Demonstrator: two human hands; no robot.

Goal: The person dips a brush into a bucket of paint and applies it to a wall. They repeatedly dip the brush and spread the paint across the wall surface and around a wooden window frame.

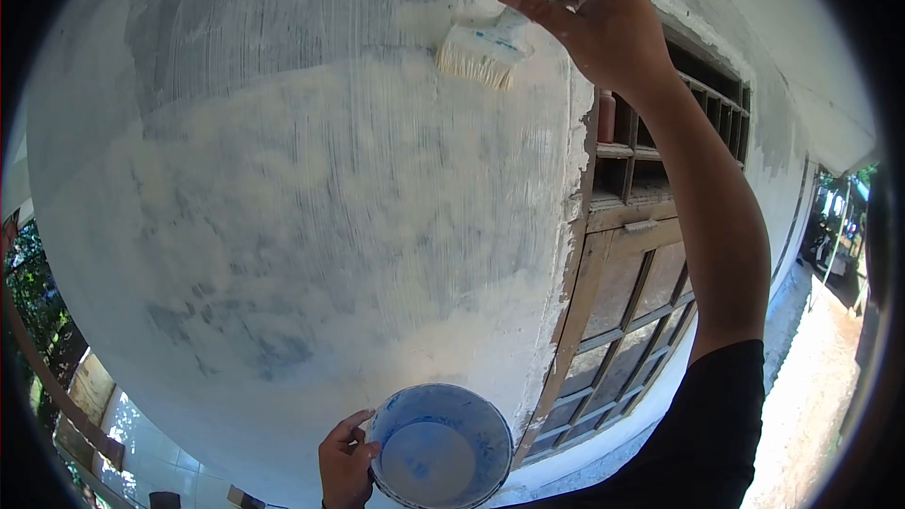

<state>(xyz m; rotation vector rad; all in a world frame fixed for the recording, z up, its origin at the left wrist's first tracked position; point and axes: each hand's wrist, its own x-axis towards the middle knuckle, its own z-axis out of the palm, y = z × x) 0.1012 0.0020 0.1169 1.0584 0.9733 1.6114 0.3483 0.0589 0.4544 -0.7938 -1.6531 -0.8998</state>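
Observation:
My right hand (613,28) is raised at the top, closed around the blue handle of a wide paintbrush (483,49). The brush's pale bristles point down and to the left against the wall (330,188), which carries streaky white paint over grey. Low in the view, my left hand (349,462) grips the rim of a paint bucket (441,448), thumb and fingers at its left side. Whitish paint lies in the bottom of the bucket, and blue smears mark its inner wall.
Right of the painted area stands a wooden-framed window (622,311) with glass panes, and a vented section (716,104) above it. A reddish bottle (606,117) sits in an opening there. Tiled floor (160,443) shows at lower left, a sunlit path (820,386) at right.

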